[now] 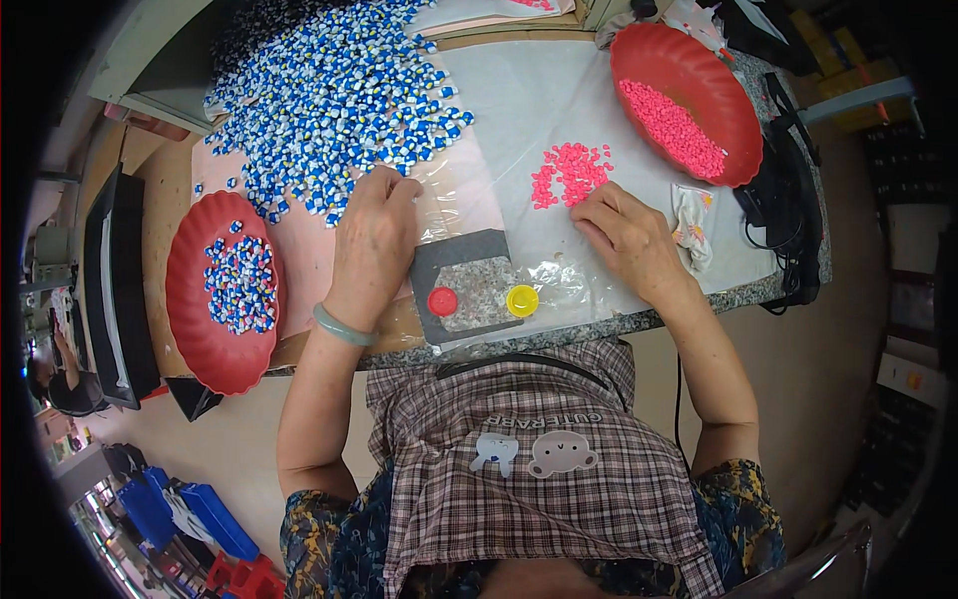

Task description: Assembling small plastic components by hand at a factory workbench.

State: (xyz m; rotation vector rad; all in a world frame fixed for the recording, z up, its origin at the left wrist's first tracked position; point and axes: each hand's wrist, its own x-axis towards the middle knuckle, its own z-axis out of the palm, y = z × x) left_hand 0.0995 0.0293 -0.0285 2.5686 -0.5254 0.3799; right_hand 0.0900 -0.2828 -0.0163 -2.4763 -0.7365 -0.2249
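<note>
My left hand (374, 240), with a pale green bangle (343, 326) at the wrist, is curled at the near edge of a large heap of small blue-and-white pieces (329, 90). Its fingertips are bent together, and what they hold is hidden. At the near side of a loose patch of small bright pink pieces (574, 168), my right hand (631, 240) has thumb and fingers pinched together; anything between them is too small to make out. Between the hands lies a dark grey frame (461, 250) with a red round cap (442, 301) and a yellow round cap (522, 300).
A red scalloped bowl (190, 339) at the left holds blue-and-white pieces. Another red bowl (679, 60), far right, holds pink pieces. A crumpled white cloth (692, 228) lies beside my right hand. Black cables (783, 240) hang near the right table edge. Clear plastic film (559, 285) covers the front edge.
</note>
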